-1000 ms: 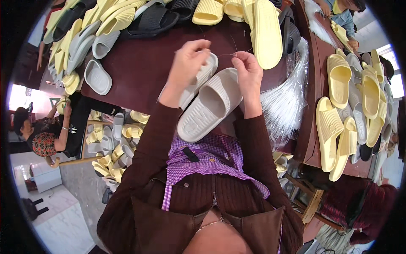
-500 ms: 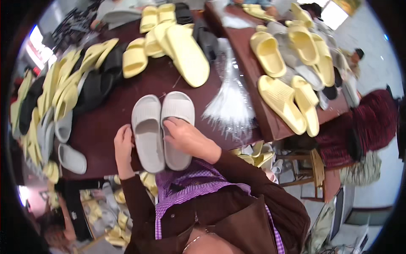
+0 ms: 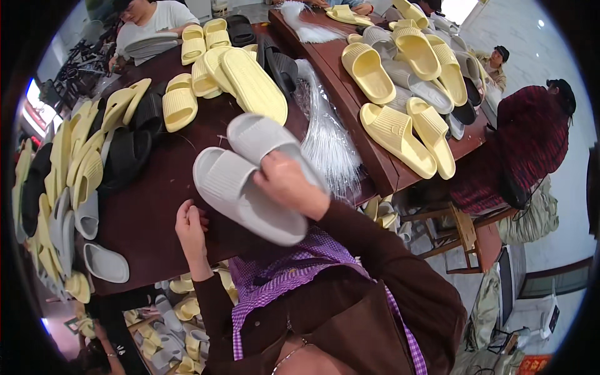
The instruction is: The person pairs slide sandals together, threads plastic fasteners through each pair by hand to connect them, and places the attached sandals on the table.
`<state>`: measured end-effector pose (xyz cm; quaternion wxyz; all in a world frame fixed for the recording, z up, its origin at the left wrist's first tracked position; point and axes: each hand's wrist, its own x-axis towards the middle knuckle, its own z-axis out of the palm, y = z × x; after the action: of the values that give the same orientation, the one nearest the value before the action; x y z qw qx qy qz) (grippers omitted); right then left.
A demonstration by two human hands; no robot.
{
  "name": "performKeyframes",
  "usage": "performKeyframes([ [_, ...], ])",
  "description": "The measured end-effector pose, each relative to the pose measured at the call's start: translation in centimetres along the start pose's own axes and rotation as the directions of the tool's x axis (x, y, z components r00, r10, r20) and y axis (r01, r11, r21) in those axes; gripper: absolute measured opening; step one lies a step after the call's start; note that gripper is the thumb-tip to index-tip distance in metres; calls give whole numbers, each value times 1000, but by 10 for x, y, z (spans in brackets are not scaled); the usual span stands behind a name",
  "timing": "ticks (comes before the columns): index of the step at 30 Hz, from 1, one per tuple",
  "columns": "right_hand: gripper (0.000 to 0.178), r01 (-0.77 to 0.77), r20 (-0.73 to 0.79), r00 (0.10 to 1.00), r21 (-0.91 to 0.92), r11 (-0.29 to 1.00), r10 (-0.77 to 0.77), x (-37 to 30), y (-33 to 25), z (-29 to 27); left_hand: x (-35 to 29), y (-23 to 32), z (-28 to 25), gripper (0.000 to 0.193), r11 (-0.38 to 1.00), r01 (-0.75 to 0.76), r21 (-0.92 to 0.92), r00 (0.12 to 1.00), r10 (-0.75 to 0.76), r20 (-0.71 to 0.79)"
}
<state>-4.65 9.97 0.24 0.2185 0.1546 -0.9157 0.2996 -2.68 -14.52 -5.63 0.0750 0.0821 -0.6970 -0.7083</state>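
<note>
My right hand (image 3: pixel 289 183) grips a pair of light grey slide sandals (image 3: pixel 215 177) by their inner edges, thumb and fingers around the sides that meet. The pair is held slanted above the dark red table, ribbed straps up, toes toward the far left. The lower heels look blurred. My left hand (image 3: pixel 192 232) is at the near table edge, left of the pair and apart from it. Its fingers are loosely curled and slightly apart, with nothing visible in them. Right of the pair lies a bundle of clear white plastic strands (image 3: pixel 331 147).
Yellow slides (image 3: pixel 253 84) are piled beyond my hands. A long row of yellow, black and grey slides (image 3: pixel 87 181) lines the left side, with a grey slide (image 3: pixel 106 262) nearer. More slides (image 3: pixel 394 137) cover the adjoining right table. A person in white (image 3: pixel 153 28) sits across.
My right hand has lifted and turned the grey slides, toes swinging left and heels right. My left hand has shifted slightly nearer to me. The view has also shifted.
</note>
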Motion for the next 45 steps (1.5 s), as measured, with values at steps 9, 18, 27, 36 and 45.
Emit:
performKeyframes([
  [9, 15, -45, -320, 935, -534, 844, -152, 17, 69, -168, -3, -16, -6, 20, 995, -50, 82, 999, 48, 22],
  [18, 14, -259, -339, 941, -736, 626, -9, 4, 199, -198, -8, -18, -5, 19, 987, -92, 130, 996, 93, 0],
  [27, 14, -197, -326, 939, -766, 612, -105, 19, 257, -226, -11, -17, -4, 15, 977, -92, 194, 993, 103, -49],
  [36, 13, -240, -338, 938, -798, 553, -79, 21, 310, -268, -14, -18, -4, 14, 965, -101, 242, 990, 121, -69],
  [45, 15, -305, -340, 940, -826, 473, 12, 42, 353, -281, -12, -18, -4, 16, 979, -80, 185, 991, 98, -89],
])
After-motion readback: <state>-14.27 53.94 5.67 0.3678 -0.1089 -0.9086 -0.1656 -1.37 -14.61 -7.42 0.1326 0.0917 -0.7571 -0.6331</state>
